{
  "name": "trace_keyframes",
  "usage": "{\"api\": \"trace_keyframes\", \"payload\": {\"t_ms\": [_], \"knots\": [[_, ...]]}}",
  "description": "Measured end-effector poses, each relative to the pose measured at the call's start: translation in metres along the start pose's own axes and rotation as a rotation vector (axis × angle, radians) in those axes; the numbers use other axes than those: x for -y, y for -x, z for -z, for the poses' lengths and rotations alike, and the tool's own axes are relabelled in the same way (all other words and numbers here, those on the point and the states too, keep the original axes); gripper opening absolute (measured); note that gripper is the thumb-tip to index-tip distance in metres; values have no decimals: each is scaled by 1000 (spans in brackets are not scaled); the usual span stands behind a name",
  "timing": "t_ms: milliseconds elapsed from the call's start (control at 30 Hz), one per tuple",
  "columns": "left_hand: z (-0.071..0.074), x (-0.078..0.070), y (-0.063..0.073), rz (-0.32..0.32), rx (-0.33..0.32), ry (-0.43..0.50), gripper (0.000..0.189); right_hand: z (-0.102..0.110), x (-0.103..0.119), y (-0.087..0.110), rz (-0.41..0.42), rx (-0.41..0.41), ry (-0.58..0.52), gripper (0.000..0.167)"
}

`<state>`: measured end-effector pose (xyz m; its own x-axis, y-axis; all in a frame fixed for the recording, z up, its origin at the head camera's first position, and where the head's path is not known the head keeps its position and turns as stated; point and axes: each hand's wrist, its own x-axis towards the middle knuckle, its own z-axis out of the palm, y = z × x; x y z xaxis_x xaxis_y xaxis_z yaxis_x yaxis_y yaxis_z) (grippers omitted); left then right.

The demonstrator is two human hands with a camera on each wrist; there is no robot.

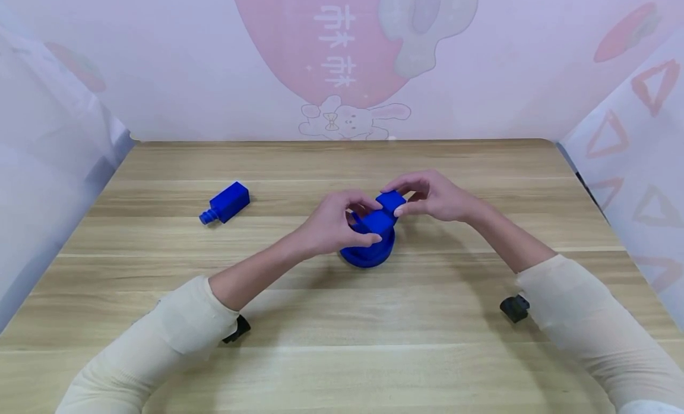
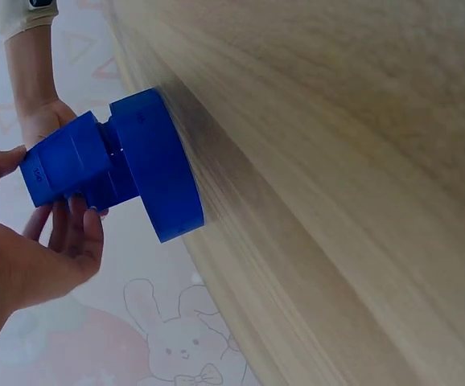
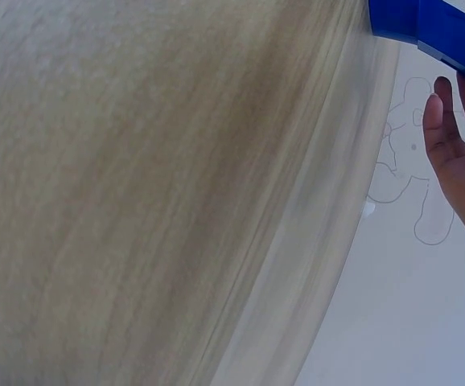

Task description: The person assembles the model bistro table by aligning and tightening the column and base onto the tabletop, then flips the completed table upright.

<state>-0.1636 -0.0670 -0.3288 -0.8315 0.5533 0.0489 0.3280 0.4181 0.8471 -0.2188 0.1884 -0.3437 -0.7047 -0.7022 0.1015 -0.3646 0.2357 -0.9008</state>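
A blue part with a round base [image 1: 369, 261] stands on the table, its blocky upper portion [image 1: 378, 221] rising from the disc. My left hand [image 1: 333, 224] holds this upper portion between thumb and curled fingers. At its far right side, a small blue block [image 1: 391, 199] is pinched by the thumb and fingers of my right hand [image 1: 438, 195]. In the left wrist view the blocky portion [image 2: 65, 161] sits above the round base [image 2: 158, 165]; how the pieces join is partly hidden. The right wrist view catches only part of the blue pieces [image 3: 450, 36].
A blue rectangular piece with a threaded end [image 1: 230, 202] lies on the left of the wooden table [image 1: 374, 354]. Behind the table stands a pale printed backdrop [image 1: 187, 63]. Black devices [image 1: 515, 308] sit under both sleeves.
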Motion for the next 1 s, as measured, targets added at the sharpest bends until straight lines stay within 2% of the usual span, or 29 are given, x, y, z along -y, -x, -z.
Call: {"api": "trace_keyframes", "payload": {"t_ms": [167,367,467,600,700,800,900,1000], "knots": [[4,2,3,-90,90,-24,41,1,1,-1,3,2,13,38],[6,6,5,-203,164,-44,39,1,-1,-1,-1,-5,26,39],[7,6,6,-234,206,-45,39,1,-2,0,-5,-10,23,39],[6,8,8,-244,239,-53,38,0,-2,0,-14,-13,17,38],[1,7,8,-257,223,-77,39,0,-1,1,-19,-15,22,39],[-4,6,7,-250,175,-93,46,0,-1,1,-16,-17,24,38],[-7,3,8,-210,120,-105,49,-1,-1,1,-9,-16,21,39],[-7,2,8,-164,94,-105,49,-1,0,1,-8,-15,19,39]]}}
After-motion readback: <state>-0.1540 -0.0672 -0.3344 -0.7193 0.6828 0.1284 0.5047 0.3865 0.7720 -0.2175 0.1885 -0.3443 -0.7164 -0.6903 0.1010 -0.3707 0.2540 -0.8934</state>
